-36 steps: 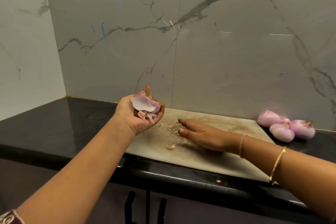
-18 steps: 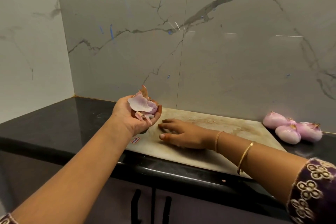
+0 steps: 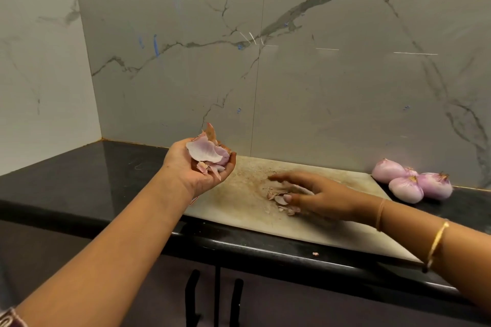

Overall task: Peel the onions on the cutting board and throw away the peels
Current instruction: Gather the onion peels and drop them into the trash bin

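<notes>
My left hand (image 3: 192, 170) is held palm up above the left end of the pale cutting board (image 3: 233, 202), its fingers cupped round a pile of purple onion peels (image 3: 207, 152). On the middle of the board my right hand (image 3: 318, 195) lies low with its fingers straight, blurred, touching a small heap of peel scraps (image 3: 279, 198). Three peeled purple onions (image 3: 406, 185) lie together on the counter just past the board's right end.
The board lies on a black countertop (image 3: 79, 180) in a corner of marble-look wall. One tiny peel scrap (image 3: 315, 253) sits on the counter's front edge. Dark cabinet doors with two black handles (image 3: 194, 297) are below.
My right hand slid left over the board, then back right to its middle, and the loose scraps now lie bunched at its fingertips. My left hand has kept the peels cupped in place.
</notes>
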Demonstrator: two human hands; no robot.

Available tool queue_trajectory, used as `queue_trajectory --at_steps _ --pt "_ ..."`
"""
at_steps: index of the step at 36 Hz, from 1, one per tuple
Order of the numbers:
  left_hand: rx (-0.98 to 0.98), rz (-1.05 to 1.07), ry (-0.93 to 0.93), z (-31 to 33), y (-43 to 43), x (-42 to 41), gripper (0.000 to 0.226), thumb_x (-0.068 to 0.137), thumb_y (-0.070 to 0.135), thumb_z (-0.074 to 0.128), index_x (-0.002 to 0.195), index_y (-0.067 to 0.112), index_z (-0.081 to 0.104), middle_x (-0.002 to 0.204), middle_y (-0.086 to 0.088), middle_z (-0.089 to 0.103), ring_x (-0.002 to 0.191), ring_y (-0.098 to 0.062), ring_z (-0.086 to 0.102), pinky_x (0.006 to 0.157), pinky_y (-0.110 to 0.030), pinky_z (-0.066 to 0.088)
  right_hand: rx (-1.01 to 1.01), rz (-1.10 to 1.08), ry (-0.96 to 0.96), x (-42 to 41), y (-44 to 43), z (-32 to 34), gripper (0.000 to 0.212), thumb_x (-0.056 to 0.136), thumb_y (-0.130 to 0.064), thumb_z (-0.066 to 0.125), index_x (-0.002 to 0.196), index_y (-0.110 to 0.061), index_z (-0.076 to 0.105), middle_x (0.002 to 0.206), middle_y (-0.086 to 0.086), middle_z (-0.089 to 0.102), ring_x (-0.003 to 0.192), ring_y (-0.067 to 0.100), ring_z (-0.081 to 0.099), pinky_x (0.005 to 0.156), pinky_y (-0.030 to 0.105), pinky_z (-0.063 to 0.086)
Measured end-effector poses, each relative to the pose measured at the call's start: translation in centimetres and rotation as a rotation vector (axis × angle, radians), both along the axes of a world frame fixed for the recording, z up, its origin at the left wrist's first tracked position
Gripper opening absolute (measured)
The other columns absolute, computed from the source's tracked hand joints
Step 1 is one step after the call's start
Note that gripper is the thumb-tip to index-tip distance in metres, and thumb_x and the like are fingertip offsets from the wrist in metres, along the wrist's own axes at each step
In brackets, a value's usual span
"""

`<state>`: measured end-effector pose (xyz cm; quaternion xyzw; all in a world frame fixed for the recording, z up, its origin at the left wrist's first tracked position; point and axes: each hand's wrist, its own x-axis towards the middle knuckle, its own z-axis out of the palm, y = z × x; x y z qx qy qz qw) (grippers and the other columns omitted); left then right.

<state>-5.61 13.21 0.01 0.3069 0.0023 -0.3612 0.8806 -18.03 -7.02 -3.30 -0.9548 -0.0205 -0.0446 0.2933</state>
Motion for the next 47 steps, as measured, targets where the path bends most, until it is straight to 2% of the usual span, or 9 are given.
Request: queue_trajectory --at_steps 4,8,13,20,29,32,39,44,47 --pt "-0.019 -0.018 0.006 -0.2 -0.2 -0.1 0.024 0.096 0.024 0.048 0.091 0.001 0.053 0.089 -0.014 0.054 0.087 -0.024 0.054 0.085 -0.043 0.049 0.076 -0.030 0.120 -0.8 0.0 0.2 0.049 0.096 -0.028 0.055 0.140 -0.038 0.035 0.147 -0.013 0.035 0.134 0.007 0.037 0.096 0.004 0.034" --pt "-0.007 -0.014 0.004 -0.3 -0.4 -0.2 0.024 0.096 0.024 0.048 0.092 0.000 0.052 0.091 -0.015 0.054 0.095 -0.024 0.055 0.078 -0.044 0.049 -0.049 -0.068 0.176 -0.2 1.3 -0.2 0.053 0.100 -0.024 0.048 0.146 -0.038 0.028 0.152 -0.009 0.027 0.136 0.013 0.033 0.108 0.020 0.027" --pt "-0.006 -0.022 0.009 -0.2 -0.8 -0.5 0.025 0.096 0.024 0.048 0.095 -0.001 0.053 0.094 -0.016 0.055 0.102 -0.025 0.055 0.080 -0.042 0.048 -0.218 -0.068 0.148 1.3 2.8 -0.4 0.050 0.100 -0.006 0.038 0.147 -0.023 0.037 0.153 -0.005 0.029 0.139 0.014 0.029 0.100 0.010 0.016" --pt "-0.015 -0.023 0.004 -0.3 -0.6 -0.5 0.026 0.096 0.025 0.048 0.094 -0.001 0.053 0.093 -0.016 0.055 0.097 -0.025 0.055 0.077 -0.042 0.049 -0.481 -0.035 0.015 0.4 3.1 0.0 0.046 0.097 -0.001 0.041 0.138 -0.018 0.052 0.145 -0.005 0.047 0.131 0.018 0.045 0.105 0.020 0.033" --pt "-0.041 -0.035 0.032 -0.4 -0.5 -0.8 0.024 0.096 0.024 0.048 0.090 0.001 0.052 0.093 -0.012 0.052 0.106 -0.020 0.051 0.075 -0.042 0.050 -0.684 -0.139 -0.162 0.2 1.7 -1.9 0.032 0.089 -0.002 0.045 0.110 -0.006 0.069 0.119 0.006 0.061 0.106 0.024 0.057 0.091 0.031 0.047" --pt "-0.032 -0.037 0.026 -0.6 -0.4 -0.9 0.024 0.095 0.024 0.049 0.093 0.001 0.052 0.090 -0.014 0.053 0.095 -0.024 0.054 0.075 -0.043 0.050 -0.413 -0.322 -0.160 0.8 1.3 -0.7 0.032 0.090 0.002 0.048 0.110 -0.006 0.071 0.115 0.006 0.068 0.105 0.022 0.062 0.082 0.017 0.044" --pt "-0.013 -0.028 0.017 -1.0 0.0 -0.8 0.026 0.096 0.025 0.049 0.098 -0.001 0.052 0.096 -0.018 0.055 0.091 -0.028 0.056 0.074 -0.044 0.050 1.016 -0.598 -0.069 0.8 0.3 2.6 0.028 0.091 0.018 0.038 0.103 0.014 0.063 0.098 0.025 0.064 0.082 0.027 0.063 0.058 0.022 0.058" --pt "-0.060 -0.032 0.041 -1.3 0.2 -0.7 0.022 0.096 0.025 0.046 0.094 0.007 0.058 0.099 -0.010 0.054 0.104 -0.019 0.052 0.084 -0.042 0.050 1.511 -0.565 -0.163 0.8 1.6 2.3 0.029 0.091 0.018 0.031 0.100 0.013 0.058 0.100 0.029 0.059 0.083 0.033 0.063 0.062 0.026 0.057" --pt "-0.072 -0.024 0.055 -1.6 0.1 -0.9 0.021 0.095 0.024 0.048 0.088 0.007 0.058 0.088 -0.009 0.053 0.093 -0.018 0.052 0.082 -0.040 0.050 1.694 -0.510 -0.267 1.0 3.4 2.1 0.030 0.091 0.018 0.029 0.090 0.010 0.057 0.104 0.029 0.054 0.079 0.030 0.059 0.061 0.022 0.056"
